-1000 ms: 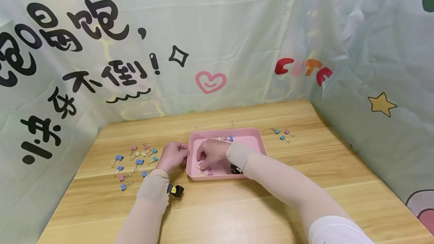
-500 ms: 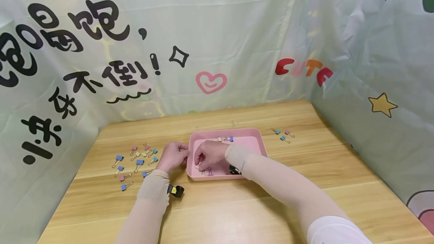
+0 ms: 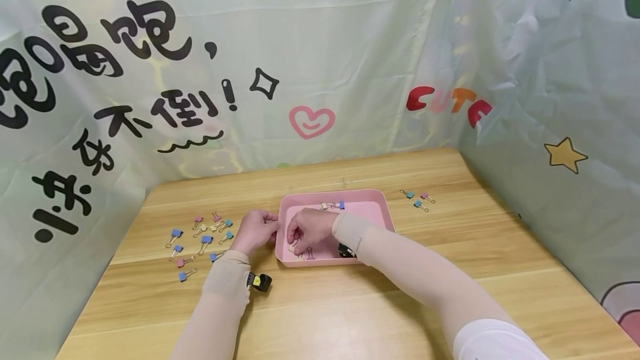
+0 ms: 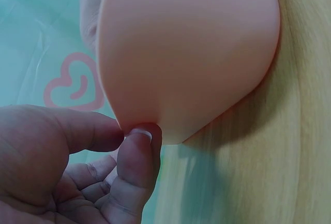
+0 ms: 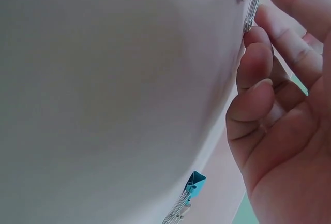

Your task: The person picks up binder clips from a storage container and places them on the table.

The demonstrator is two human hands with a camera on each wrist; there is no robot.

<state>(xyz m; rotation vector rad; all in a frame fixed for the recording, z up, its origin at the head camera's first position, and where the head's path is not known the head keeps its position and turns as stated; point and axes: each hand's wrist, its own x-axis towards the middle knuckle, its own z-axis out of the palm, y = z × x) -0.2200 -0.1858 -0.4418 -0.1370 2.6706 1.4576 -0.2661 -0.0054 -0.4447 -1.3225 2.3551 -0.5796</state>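
Observation:
A pink tray (image 3: pixel 367 211) sits mid-table. My left hand (image 3: pixel 256 229) is at its left side; in the left wrist view the thumb (image 4: pixel 138 154) and forefinger pinch the tray wall (image 4: pixel 191 53). Inside the tray, my right hand (image 3: pixel 311 228) reaches down near the front left corner, fingers curled. In the right wrist view its fingertips (image 5: pixel 256 61) pinch the wire handles of a binder clip (image 5: pixel 252 12), whose body is mostly hidden. Beside them a dark-handled binder clip (image 3: pixel 310 253) lies near the front wall. A short row of binder clips (image 3: pixel 332 205) lies along the back wall.
Several blue, pink, cream and teal binder clips (image 3: pixel 205 242) are scattered left of the tray. Two teal clips (image 3: pixel 418 204) and a pink one (image 3: pixel 426 196) lie to the right. A printed cloth (image 3: pixel 350 71) hangs behind the wooden table (image 3: pixel 320 310).
My right hand has shifted slightly left and down at the tray's front left corner. The left hand stays on the tray's left side.

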